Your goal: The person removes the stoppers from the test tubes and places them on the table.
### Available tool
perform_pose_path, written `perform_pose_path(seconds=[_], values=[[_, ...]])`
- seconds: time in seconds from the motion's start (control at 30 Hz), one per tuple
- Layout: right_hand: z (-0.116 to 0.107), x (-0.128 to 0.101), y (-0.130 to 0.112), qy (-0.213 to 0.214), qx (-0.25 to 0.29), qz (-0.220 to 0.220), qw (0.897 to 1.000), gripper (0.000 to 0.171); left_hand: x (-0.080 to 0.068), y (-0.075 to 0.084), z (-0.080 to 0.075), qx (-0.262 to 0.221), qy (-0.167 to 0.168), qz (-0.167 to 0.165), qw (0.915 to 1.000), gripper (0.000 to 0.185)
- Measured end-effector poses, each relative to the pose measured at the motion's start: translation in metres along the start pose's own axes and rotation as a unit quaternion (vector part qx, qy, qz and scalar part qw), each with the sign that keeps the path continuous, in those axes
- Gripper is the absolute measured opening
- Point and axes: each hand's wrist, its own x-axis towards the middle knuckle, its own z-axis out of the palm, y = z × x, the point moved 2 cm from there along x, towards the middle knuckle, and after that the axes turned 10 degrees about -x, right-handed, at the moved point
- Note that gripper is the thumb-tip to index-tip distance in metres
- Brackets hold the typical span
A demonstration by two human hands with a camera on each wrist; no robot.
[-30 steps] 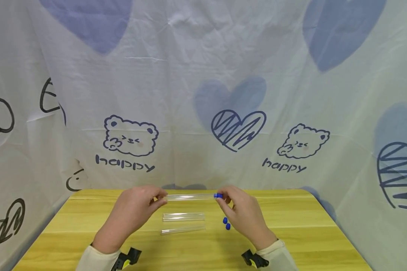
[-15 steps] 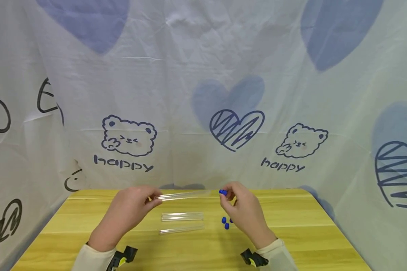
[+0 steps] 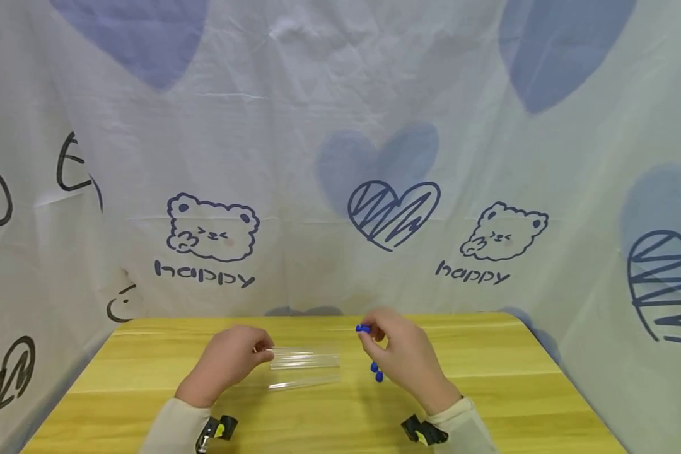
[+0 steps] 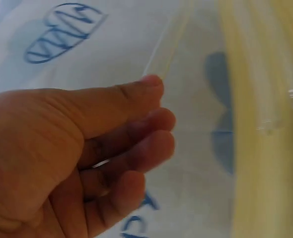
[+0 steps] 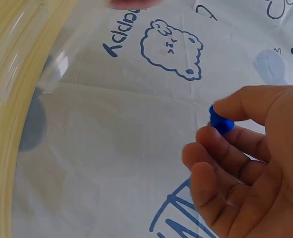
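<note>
My left hand pinches one end of a clear tube between thumb and fingers. In the head view this tube lies level and close over the other clear tubes on the table. My right hand is to the right, with a small blue cap pinched between thumb and index finger. A gap separates this cap from the tube's far end. Just left of my right hand, two more blue caps lie on the table.
A single clear tube lies slightly slanted, nearer to me than the others. The yellow wood-grain table ends at the back against a hanging white cloth printed with bears and hearts.
The held tube, which met the blue cap a second ago, has separated from it. My left hand has brought the tube down towards the tubes on the table; the right hand still holds its cap.
</note>
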Motion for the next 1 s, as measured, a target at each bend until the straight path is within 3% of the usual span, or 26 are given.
perform_pose_path(seconds=[0.1,0.23,0.57,1.0], values=[[0.002,-0.001,0.001,-0.018,0.000,0.000,1.000,0.011,0.004,-0.007,0.017,0.002,-0.007,0.010,0.9999,0.006],[0.004,-0.002,0.003,-0.028,-0.003,0.005,1.000,0.010,0.005,-0.013,0.029,-0.010,-0.018,0.000,0.9998,0.007],[0.005,0.000,0.003,-0.050,-0.008,0.007,0.999,0.009,0.004,-0.020,0.036,-0.038,-0.059,-0.034,0.9969,0.005],[0.010,0.000,0.002,-0.048,-0.011,0.009,0.999,0.009,0.003,-0.031,0.044,-0.036,-0.046,-0.038,0.9976,0.015]])
